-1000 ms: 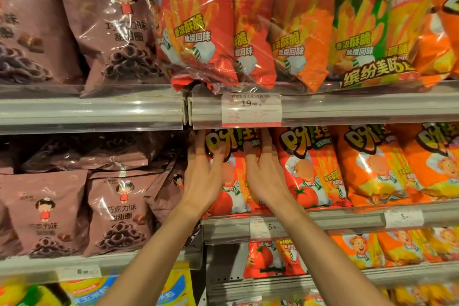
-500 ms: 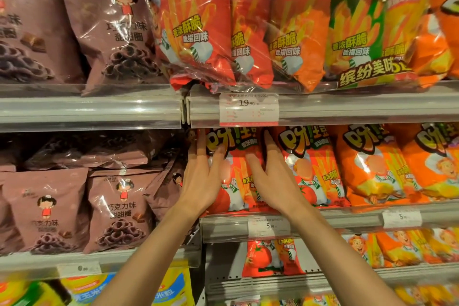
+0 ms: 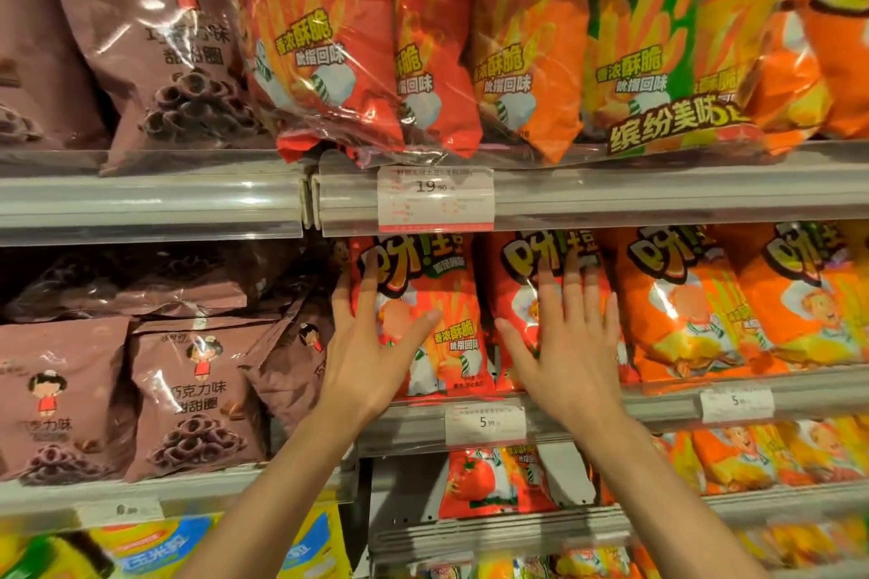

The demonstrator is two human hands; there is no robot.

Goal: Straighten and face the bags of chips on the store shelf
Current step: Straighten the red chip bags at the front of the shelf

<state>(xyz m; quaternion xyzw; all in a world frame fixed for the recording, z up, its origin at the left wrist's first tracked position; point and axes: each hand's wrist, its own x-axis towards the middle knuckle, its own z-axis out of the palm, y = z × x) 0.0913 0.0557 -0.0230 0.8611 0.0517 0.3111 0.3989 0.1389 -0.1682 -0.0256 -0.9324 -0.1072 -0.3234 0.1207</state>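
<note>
— Shelf (image 3: 658, 409) first: are we squaring the row to its lip?
— Yes; we're pressing flat, the left hand (image 3: 371, 343) on the red bag (image 3: 451, 296), the right hand (image 3: 571, 343) on its neighbour (image 3: 512, 301), fingers straight, hands apart, gently.

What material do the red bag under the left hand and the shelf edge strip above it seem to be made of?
The red bag looks like thin glossy plastic film: it creases and shows bright glare spots. The left hand lies flat on it. The strip appears to be clear, shiny plastic over a grey, probably metal, shelf edge; the price tag shows through it.
</note>
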